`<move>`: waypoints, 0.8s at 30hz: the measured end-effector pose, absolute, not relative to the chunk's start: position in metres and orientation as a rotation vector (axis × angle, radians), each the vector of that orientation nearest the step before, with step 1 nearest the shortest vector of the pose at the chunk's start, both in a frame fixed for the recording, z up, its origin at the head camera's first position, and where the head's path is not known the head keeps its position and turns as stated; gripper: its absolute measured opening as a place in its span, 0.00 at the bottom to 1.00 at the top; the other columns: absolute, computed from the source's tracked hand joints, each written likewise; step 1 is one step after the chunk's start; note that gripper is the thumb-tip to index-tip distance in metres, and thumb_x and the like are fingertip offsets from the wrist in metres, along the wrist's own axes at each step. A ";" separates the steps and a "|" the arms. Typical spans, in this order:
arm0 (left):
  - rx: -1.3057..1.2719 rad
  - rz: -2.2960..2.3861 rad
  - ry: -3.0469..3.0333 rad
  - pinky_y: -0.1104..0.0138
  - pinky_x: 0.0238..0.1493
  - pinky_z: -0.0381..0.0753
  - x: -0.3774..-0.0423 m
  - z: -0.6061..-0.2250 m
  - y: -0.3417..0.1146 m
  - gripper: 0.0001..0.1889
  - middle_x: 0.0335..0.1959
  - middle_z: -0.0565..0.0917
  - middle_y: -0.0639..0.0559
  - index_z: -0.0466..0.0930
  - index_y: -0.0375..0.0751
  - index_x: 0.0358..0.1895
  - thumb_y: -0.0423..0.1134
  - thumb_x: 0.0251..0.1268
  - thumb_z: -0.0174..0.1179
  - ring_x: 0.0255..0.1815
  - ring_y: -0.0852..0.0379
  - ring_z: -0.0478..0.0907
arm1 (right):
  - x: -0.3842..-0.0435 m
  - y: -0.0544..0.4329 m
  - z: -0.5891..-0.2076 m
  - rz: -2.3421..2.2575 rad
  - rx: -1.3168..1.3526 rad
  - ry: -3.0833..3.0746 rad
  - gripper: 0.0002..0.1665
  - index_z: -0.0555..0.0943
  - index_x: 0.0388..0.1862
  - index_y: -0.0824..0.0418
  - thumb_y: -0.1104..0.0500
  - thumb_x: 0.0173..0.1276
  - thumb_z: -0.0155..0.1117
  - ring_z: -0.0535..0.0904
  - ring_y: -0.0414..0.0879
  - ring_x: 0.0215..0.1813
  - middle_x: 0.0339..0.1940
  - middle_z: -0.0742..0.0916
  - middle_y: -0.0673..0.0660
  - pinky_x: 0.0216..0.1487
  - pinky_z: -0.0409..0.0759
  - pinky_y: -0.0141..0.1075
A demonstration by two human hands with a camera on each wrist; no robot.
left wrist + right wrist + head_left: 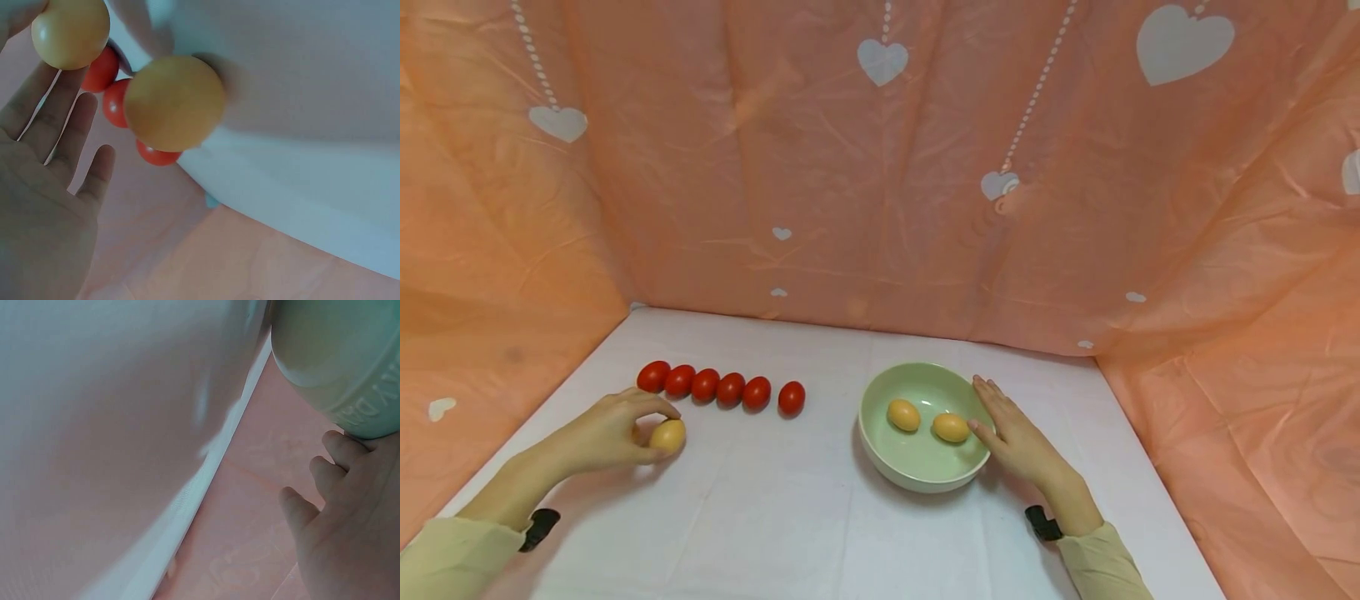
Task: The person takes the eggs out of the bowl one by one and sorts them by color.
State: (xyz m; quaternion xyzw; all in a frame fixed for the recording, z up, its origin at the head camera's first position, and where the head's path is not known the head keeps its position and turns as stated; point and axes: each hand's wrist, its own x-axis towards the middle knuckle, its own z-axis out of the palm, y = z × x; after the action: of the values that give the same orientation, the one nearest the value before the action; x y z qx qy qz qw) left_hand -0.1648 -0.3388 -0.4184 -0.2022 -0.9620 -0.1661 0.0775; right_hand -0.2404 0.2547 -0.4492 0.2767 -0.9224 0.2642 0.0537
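Note:
My left hand [617, 429] pinches a yellow egg-shaped piece [70, 32] between thumb and fingers, low over the white table. A second yellow egg-shaped piece [175, 103] shows near that hand in the left wrist view; in the head view the hand mostly hides it. My right hand [1022, 437] holds the right side of a pale green bowl [917, 483], thumb over the rim and fingers along the outside. Inside the bowl lie two more yellow egg-shaped pieces, one at left [903, 415] and one at right [951, 427], near the thumb.
Several glossy red egg-shaped pieces [705, 386] lie in a row beyond the left hand, the rightmost [792, 399] a little apart. The white cloth-covered table [760, 517] is bounded by an orange curtain with hearts [850, 275] at the back and sides.

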 end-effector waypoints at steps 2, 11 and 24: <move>-0.593 -0.493 -2.903 0.46 0.50 0.80 -0.164 -0.419 -0.341 0.22 0.46 0.87 0.56 0.88 0.52 0.44 0.48 0.44 0.84 0.50 0.47 0.80 | -0.240 0.255 -0.449 0.800 0.839 -2.801 0.42 0.55 0.84 0.68 0.48 0.83 0.55 0.53 0.67 0.83 0.84 0.62 0.65 0.79 0.53 0.65; -0.513 -0.517 -2.994 0.49 0.46 0.80 -0.162 -0.421 -0.348 0.23 0.46 0.85 0.54 0.88 0.51 0.46 0.48 0.45 0.84 0.49 0.47 0.77 | -0.241 0.255 -0.449 0.792 0.842 -2.806 0.42 0.55 0.83 0.68 0.48 0.82 0.55 0.53 0.67 0.83 0.84 0.62 0.66 0.79 0.53 0.64; -0.450 -0.567 -3.030 0.43 0.48 0.82 -0.159 -0.423 -0.354 0.24 0.49 0.84 0.46 0.87 0.49 0.47 0.48 0.45 0.83 0.52 0.40 0.78 | -0.241 0.255 -0.448 0.789 0.842 -2.810 0.42 0.55 0.83 0.68 0.48 0.82 0.55 0.53 0.65 0.84 0.84 0.62 0.65 0.79 0.53 0.64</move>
State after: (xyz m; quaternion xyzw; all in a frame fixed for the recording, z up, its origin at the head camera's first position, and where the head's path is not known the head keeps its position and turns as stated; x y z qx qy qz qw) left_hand -0.1588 -0.3537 -0.4228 -0.1444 -0.9725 -0.1821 0.0133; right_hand -0.2413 0.2550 -0.4485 0.2768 -0.9238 0.2595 0.0520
